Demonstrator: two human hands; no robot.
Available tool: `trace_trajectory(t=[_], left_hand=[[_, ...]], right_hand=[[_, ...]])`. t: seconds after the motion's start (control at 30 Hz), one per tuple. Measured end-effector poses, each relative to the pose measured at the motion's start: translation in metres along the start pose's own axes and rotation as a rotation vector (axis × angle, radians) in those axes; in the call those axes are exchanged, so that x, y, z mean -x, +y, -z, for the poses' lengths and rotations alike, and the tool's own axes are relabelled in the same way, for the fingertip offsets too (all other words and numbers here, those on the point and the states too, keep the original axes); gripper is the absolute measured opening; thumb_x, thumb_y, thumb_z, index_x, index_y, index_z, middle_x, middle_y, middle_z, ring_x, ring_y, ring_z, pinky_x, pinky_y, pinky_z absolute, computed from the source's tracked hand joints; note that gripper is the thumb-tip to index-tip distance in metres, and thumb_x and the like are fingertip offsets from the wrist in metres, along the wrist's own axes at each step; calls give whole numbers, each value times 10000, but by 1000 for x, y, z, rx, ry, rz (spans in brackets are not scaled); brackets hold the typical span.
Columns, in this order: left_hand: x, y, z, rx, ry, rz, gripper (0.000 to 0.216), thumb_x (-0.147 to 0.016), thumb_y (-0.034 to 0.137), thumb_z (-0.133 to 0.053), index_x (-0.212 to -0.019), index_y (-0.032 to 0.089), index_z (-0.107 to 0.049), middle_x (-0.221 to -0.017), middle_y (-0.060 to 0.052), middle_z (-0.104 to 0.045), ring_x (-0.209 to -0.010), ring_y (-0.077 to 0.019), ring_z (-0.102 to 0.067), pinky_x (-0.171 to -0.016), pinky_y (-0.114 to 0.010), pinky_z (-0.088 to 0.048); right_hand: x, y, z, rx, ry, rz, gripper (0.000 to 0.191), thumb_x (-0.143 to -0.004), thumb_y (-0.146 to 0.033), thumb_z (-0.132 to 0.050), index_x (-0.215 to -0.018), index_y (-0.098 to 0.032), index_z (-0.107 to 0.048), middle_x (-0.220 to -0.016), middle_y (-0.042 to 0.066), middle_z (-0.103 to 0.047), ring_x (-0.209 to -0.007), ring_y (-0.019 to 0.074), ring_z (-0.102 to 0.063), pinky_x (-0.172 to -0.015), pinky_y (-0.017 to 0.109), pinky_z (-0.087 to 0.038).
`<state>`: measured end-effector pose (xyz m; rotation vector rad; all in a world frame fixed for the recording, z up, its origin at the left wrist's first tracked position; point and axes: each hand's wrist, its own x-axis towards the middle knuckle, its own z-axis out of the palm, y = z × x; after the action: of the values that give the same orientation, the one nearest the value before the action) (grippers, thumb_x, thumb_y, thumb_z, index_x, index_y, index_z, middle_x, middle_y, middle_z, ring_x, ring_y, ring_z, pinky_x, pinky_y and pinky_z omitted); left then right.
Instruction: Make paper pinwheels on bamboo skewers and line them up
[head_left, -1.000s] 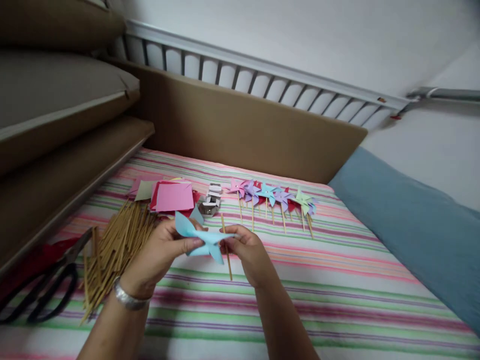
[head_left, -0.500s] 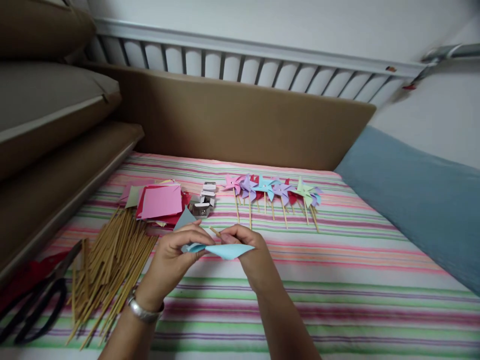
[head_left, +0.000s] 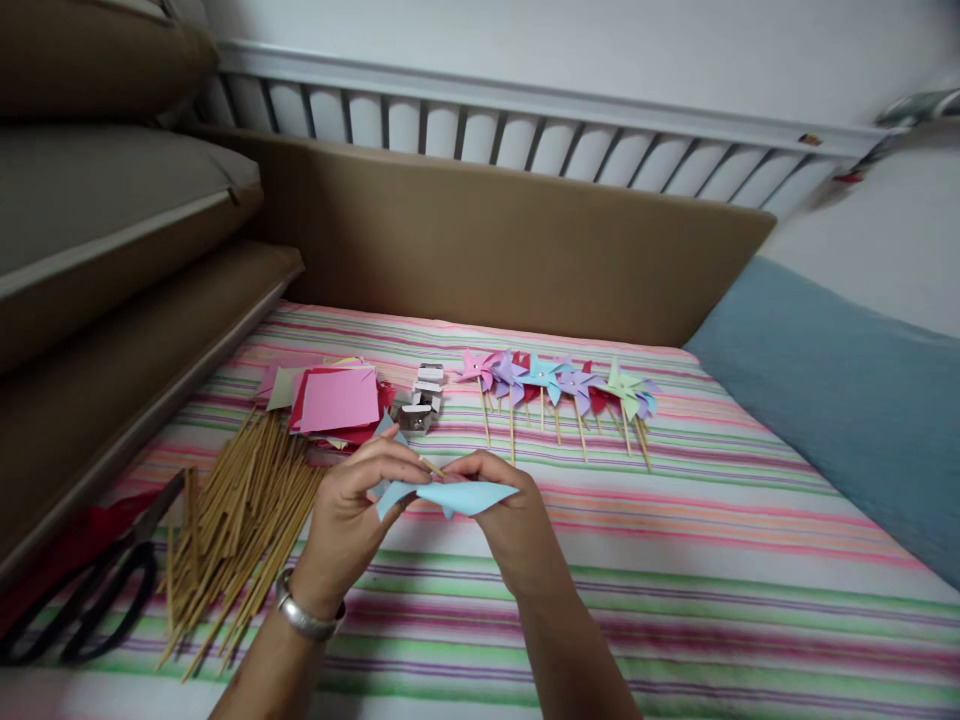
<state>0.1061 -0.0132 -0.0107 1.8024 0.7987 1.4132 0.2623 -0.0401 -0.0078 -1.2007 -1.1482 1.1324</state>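
A light blue paper pinwheel (head_left: 469,496) is held up between my two hands, its blades partly folded. My left hand (head_left: 360,500), with a silver bracelet at the wrist, is closed with thumb and fingers pinching the left side of the paper. My right hand (head_left: 502,510) is closed behind the right blade, round a thin wooden stick (head_left: 430,466) whose tip pokes out between the hands. Most of that stick is hidden by the paper and fingers. Whether a pin joins stick and paper cannot be seen.
A heap of wooden sticks (head_left: 247,520) and black-handled scissors (head_left: 112,580) lie left. Beyond are coloured paper squares (head_left: 340,400) and small open boxes (head_left: 418,415). Several finished pinwheels (head_left: 541,372) lie in a row on the striped cloth (head_left: 712,560). Brown cushions (head_left: 112,200) are stacked left.
The view has shifted slightly, so everything sits a little further right. My left fingers have shifted on the blue paper, and more of its left blade shows below them.
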Motion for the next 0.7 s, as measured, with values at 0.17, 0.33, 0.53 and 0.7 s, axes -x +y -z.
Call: trace_trajectory(t=[0.17,0.33,0.53,0.7], left_hand=[[2,-1,0,18,-1,2,107,-737,164,-669,-770,254,-717,-783,-18,-707,-787,-177,-637,-1027,-432,-327],[3,-2,-1,9,-2,41,69,-733,200,-676,-747,249,-721,-785,-32,-711,-795,-191,-638,-1018,-430,-336],[2,-1,-2,11,3,53,53,-731,221,-680,-735,257,-720,-778,-26,-714,-782,-189,-638,-1040,-436,-309],[1,-1,-1,20,15,77,37,-730,250,-682,-723,250,-718,-772,-30,-719,-769,-196,-636,-1033,-452,-317]], right_hand=[[0,1,0,-19,-15,8,100,-711,-295,-678,-708,-196,-677,-657,5,-645,-592,134,-569,-572,252,-448],[0,3,-1,-34,-15,15,96,-713,-296,-682,-708,-201,-679,-632,-5,-640,-570,130,-566,-568,253,-448],[1,1,-1,-30,-17,18,89,-710,-290,-686,-699,-202,-672,-611,-9,-625,-561,126,-556,-556,248,-447],[0,2,-1,-14,-11,31,79,-702,-278,-688,-701,-199,-678,-621,-3,-629,-571,131,-560,-556,250,-453]])
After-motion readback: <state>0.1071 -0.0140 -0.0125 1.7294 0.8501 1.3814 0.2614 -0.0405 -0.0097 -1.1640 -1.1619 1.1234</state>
